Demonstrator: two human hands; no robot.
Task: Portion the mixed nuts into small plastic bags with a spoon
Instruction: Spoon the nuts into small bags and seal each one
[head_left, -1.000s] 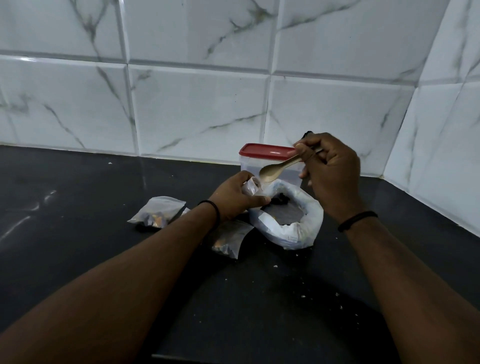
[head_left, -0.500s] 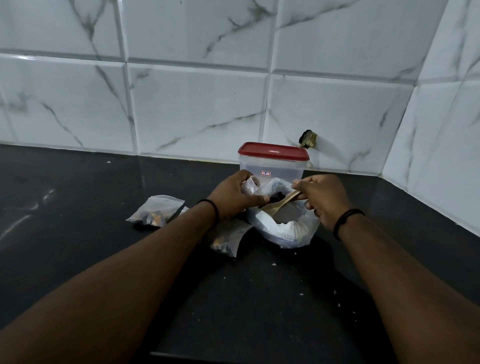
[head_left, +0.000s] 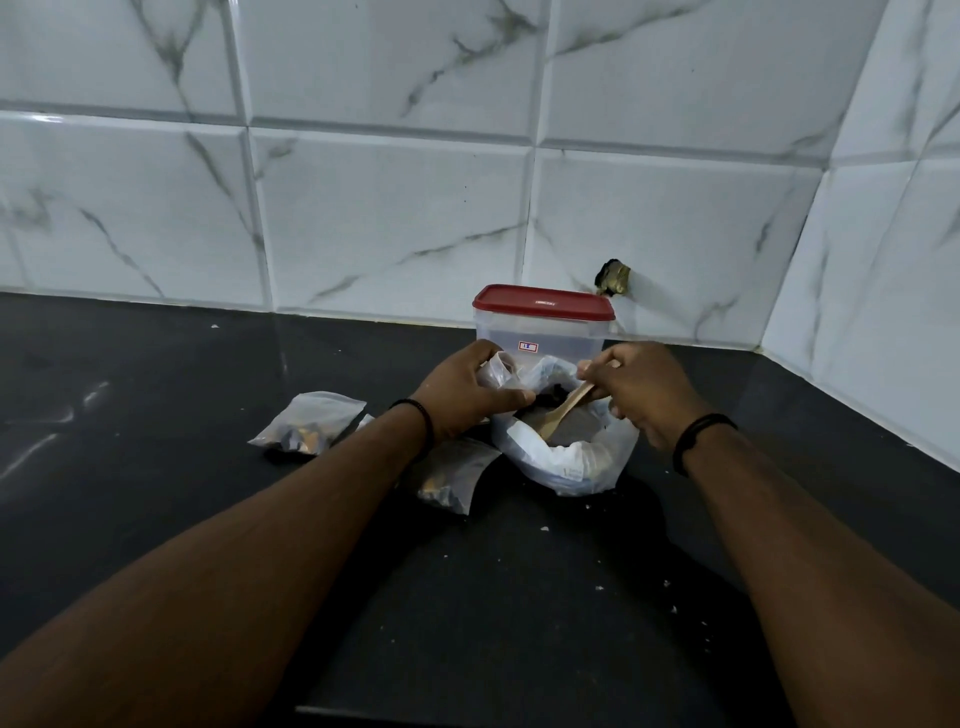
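A big white bag of mixed nuts (head_left: 569, 462) stands open on the black counter (head_left: 156, 395), its rim rolled down. My left hand (head_left: 470, 397) grips a small clear plastic bag (head_left: 501, 371) at the big bag's left rim. My right hand (head_left: 641, 387) holds a wooden spoon (head_left: 563, 413) by the handle, with its bowl pointing down into the nuts. Two filled small bags lie to the left: one (head_left: 309, 428) farther out, another (head_left: 452, 478) just under my left wrist.
A clear container with a red lid (head_left: 543, 312) stands right behind the big bag, against the tiled wall. A small brass fitting (head_left: 613, 276) sticks out of the wall behind it. Crumbs dot the counter in front. The wall corner closes the right side.
My right hand came down from above the container and pushed the spoon into the big bag of nuts. My left hand kept the small bag in place.
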